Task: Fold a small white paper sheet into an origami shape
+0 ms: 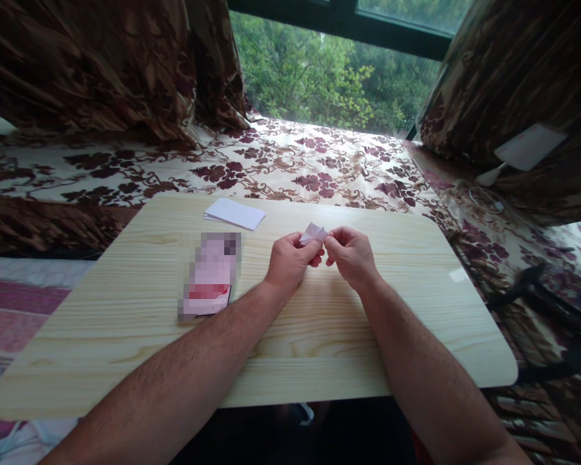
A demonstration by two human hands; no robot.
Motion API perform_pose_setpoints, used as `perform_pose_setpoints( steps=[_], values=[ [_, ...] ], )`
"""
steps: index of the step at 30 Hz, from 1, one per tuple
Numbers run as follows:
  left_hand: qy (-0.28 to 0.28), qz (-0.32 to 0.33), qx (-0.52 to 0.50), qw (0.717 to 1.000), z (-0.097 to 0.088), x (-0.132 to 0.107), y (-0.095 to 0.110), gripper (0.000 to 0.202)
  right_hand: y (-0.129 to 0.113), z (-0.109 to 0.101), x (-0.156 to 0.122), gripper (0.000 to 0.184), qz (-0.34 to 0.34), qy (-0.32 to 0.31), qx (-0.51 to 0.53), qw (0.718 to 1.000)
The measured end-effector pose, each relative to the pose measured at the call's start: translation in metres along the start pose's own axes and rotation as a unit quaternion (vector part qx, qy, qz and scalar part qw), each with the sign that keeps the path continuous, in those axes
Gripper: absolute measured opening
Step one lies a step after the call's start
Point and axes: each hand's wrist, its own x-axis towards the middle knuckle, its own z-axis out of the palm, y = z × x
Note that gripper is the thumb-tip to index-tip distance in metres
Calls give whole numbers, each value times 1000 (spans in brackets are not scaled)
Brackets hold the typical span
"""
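Note:
A small folded piece of white paper [314, 233] is held just above the pale wooden table [126, 349], near its far middle. My left hand [290, 259] pinches its left side with thumb and fingers closed. My right hand [351, 256] pinches its right edge in the same way, and the two hands almost touch. Most of the folded paper is hidden by my fingers.
A thin stack of white paper sheets [235, 213] lies at the table's far edge. A phone with a blurred screen [209, 276] lies left of my hands. Flower-patterned fabric [295, 165] covers the ledge behind, with curtains on both sides of a window. A white charger and cable [489, 187] lie at right.

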Motion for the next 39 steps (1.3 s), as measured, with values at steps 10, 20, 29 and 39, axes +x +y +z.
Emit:
perform_pose_setpoints(
  steps=[10,20,29,39],
  values=[
    [-26,29,26,999,-3,-1,3,17,-4,-2,-1,10,20,-22,25,999],
    [-25,24,20,999,-4,0,0,20,3,0,0,12,-9,-16,-19,1000],
    [-20,22,10,1000,-3,-2,3,26,5,0,-2,14,-44,-9,-66,997],
    [-25,47,57,997,-7,1,-2,17,3,-3,1,13,-34,-37,-58,997]
  ],
)
